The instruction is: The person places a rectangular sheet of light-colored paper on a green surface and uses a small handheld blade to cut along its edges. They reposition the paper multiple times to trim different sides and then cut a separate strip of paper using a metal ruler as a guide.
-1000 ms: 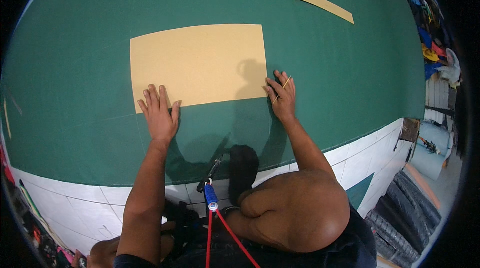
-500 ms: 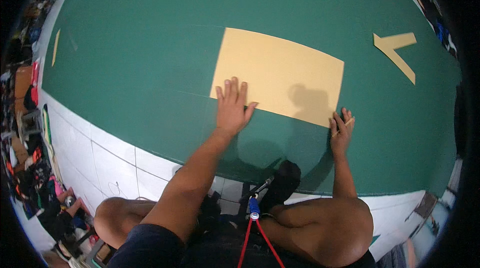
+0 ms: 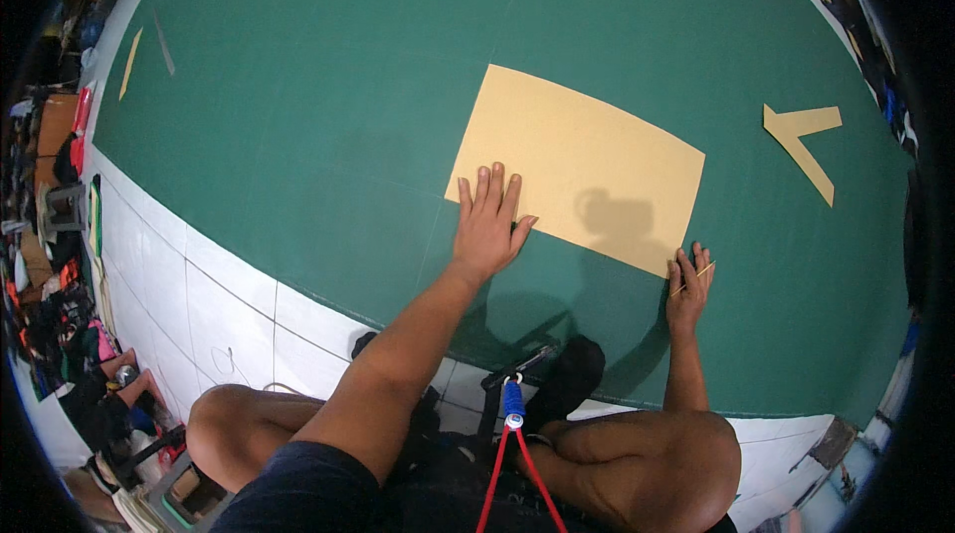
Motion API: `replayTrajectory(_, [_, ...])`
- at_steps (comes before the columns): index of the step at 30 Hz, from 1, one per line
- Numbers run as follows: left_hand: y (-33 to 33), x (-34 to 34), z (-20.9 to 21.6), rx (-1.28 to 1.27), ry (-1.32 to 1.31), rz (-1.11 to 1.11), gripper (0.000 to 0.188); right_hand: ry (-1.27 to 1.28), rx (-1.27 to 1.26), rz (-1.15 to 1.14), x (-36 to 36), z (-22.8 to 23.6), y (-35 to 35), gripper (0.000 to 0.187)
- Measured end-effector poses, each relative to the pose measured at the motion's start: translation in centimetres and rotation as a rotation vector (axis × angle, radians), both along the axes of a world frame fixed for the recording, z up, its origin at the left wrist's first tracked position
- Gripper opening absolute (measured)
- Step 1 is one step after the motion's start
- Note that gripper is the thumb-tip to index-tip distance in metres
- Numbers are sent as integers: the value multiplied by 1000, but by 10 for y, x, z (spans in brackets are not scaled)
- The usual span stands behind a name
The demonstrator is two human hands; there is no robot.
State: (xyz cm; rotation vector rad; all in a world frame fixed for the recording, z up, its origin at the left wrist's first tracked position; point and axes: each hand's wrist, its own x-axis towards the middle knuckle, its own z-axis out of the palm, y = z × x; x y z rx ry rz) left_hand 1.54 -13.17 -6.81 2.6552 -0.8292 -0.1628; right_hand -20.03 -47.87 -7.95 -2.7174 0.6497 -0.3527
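A pale yellow rectangular sheet (image 3: pixel 597 150), like card or paper, lies flat on a large green cloth (image 3: pixel 298 135). My left hand (image 3: pixel 487 230) presses flat on the sheet's near left corner, fingers stretched and thumb out over the near edge. At the near right corner, my right hand (image 3: pixel 688 294) rests with its fingertips by the sheet. Across its fingers sits a thin yellowish stick (image 3: pixel 704 270), pencil-like, held loosely. Faint pale lines run on the cloth beside the sheet's left end.
To the right lies a Y-shaped yellow piece (image 3: pixel 801 130). A narrow yellow strip (image 3: pixel 130 64) and a grey sliver (image 3: pixel 164 44) are at far left. White floor tiles (image 3: pixel 229 284) border the cloth's near edge. Clutter (image 3: pixel 60 265) lines the left side. A red cord (image 3: pixel 497 478) hangs before me.
The view has tilted, so the sheet, the Y-shaped piece and my hands appear lower and further right. Both hands keep their places at the sheet's corners.
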Motion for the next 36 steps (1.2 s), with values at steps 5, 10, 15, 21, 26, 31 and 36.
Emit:
replayTrajectory(5, [0,1,1,12,9,4,73,17,-8,-13,-1,0,3,26])
replayTrajectory(10, [0,0,-1,3,-2,6,72,23,-11,-1,-1,0,1,26])
replayTrajectory(15, [-1,0,1,0,6,9,71,7,-1,3,-3,-3,0,27])
replayTrajectory(21, [-1,0,0,-15,-10,15,73,6,-20,9,-4,-3,0,27])
replayTrajectory(26, [-5,7,13,65,28,35,78,9,-47,26,-3,-2,0,26])
replayTrajectory(31, [-32,42,76,260,352,51,97,29,-98,51,1,14,1,24])
replayTrajectory(36, [-52,63,77,448,306,7,115,95,8,-81,17,22,-20,23])
